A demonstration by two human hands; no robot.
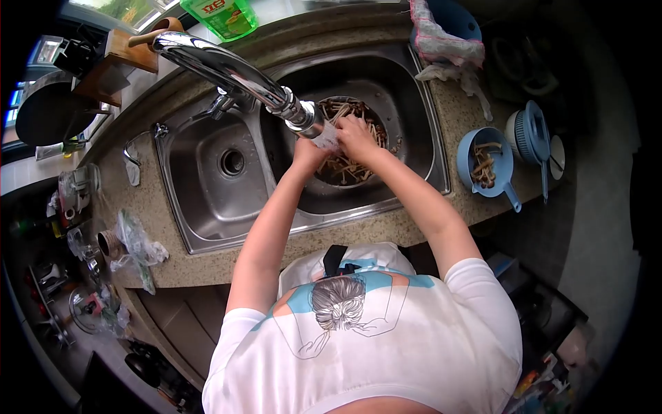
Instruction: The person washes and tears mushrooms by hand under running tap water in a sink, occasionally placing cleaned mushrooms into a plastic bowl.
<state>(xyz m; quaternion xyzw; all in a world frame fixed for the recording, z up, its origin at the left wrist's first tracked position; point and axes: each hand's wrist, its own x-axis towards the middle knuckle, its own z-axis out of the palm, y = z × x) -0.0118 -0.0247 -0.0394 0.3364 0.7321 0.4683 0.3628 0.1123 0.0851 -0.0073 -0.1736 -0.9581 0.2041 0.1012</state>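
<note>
Long-stemmed brown mushrooms [345, 169] lie in a round bowl or pot set in the right sink basin. Water runs from the chrome tap [307, 119] onto my hands and the mushrooms. My right hand [356, 140] is at the middle of the bowl, its fingers curled down around mushrooms. Close beside it, under the tap head, is my left hand [310, 153]; the tap and the stream cover its fingers. Right of the sink, a blue handled colander [464, 162] holds several mushrooms.
The left basin [207, 190] has a drain. A blue strainer [532, 131] stands beyond the colander. A blue basin [455, 17] with a pink-edged cloth [445, 45] is at the back right. A green detergent bottle [224, 17] stands behind the tap. Plastic bags [138, 245] lie left.
</note>
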